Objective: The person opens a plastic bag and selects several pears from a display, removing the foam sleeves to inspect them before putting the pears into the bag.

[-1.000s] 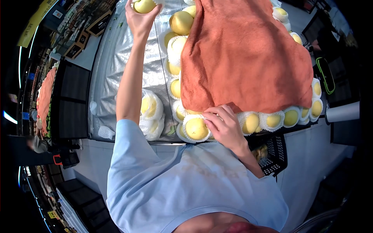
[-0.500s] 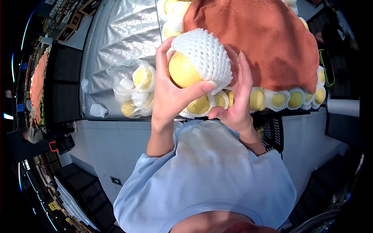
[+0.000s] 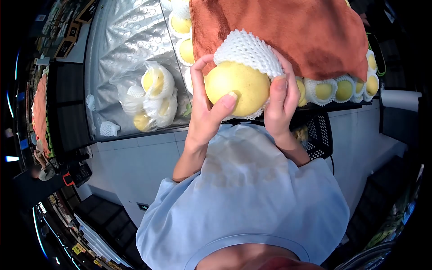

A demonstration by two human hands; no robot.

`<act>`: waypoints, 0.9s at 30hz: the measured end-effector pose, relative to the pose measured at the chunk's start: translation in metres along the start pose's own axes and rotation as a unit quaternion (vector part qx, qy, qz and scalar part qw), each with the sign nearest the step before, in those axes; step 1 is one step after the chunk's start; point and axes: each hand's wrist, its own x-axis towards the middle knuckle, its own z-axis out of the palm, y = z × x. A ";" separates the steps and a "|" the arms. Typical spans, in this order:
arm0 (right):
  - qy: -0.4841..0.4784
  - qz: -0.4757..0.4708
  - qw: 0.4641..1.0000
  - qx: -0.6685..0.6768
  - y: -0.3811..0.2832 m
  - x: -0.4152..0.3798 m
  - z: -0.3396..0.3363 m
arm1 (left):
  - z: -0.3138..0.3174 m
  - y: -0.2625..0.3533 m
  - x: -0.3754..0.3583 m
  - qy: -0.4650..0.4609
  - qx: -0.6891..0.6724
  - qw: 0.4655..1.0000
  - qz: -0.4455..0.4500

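Note:
A large round yellow fruit point(image 3: 238, 90) is held up in front of me between both hands. A white foam net point(image 3: 249, 51) covers its far upper side and shows below it too, leaving the near face bare. My left hand point(image 3: 208, 101) is closed round the fruit's left side, thumb on its front. My right hand point(image 3: 281, 99) grips the right side at the net, with its thumb bent near the net's edge and its fingers partly hidden behind. Below and behind lie netted yellow fruits point(image 3: 323, 91) along the display edge.
A reddish-brown cloth point(image 3: 288, 31) covers part of the fruit display. On the silver padded mat point(image 3: 135, 40) to the left sit a clear plastic bag point(image 3: 157, 105) with netted fruits and a loose foam net point(image 3: 109, 129). A black basket point(image 3: 318, 135) stands below on the right.
The fruit has turned and more of its yellow face shows, with the net farther up. My right hand has closed in on its side. The view has shifted slightly.

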 end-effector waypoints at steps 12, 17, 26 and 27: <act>0.068 0.108 0.984 0.126 0.003 0.008 0.003 | 0.010 0.004 -0.002 -0.106 0.256 0.950 0.147; 0.073 0.045 0.973 0.213 0.015 0.005 0.004 | 0.011 -0.006 0.001 -0.125 0.303 0.914 0.237; 0.043 -0.105 0.994 -0.003 0.002 0.001 -0.002 | -0.005 -0.018 0.009 -0.101 -0.185 0.977 -0.027; 0.032 -0.125 0.991 -0.026 0.001 0.001 -0.003 | -0.011 -0.023 0.010 -0.112 -0.292 0.948 -0.064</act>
